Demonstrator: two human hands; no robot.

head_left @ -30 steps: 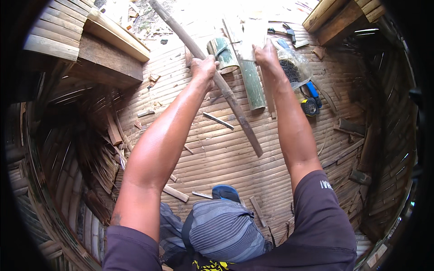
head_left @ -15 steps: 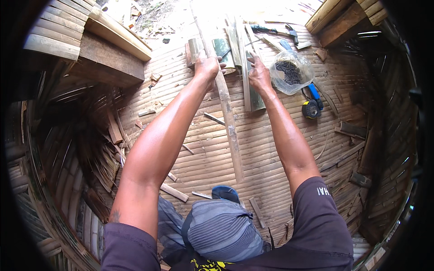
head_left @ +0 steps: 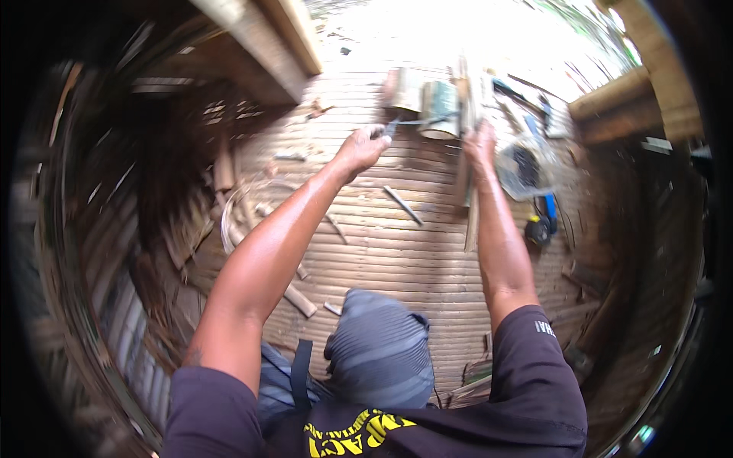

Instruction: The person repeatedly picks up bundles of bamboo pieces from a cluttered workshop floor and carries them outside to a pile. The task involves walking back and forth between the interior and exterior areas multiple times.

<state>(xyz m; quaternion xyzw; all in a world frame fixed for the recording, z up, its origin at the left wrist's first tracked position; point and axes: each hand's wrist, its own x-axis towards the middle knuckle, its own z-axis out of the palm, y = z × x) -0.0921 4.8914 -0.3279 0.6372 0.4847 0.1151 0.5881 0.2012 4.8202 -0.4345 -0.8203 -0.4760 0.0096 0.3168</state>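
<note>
Splitting step: right hand (head_left: 481,145) grips bamboo strip (head_left: 467,191) (fingers closed), left hand (head_left: 363,146) clenches blade (head_left: 391,127); next needs edge alignment.

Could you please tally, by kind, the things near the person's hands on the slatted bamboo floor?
Long bamboo strip, gripped upright by the right hand: 1
Thin blade-like tool in the left hand: 1
Short bamboo sections lying ahead: 2
Clear plastic bag with dark contents: 1
Blue-and-black tool: 1
Total: 6
</note>
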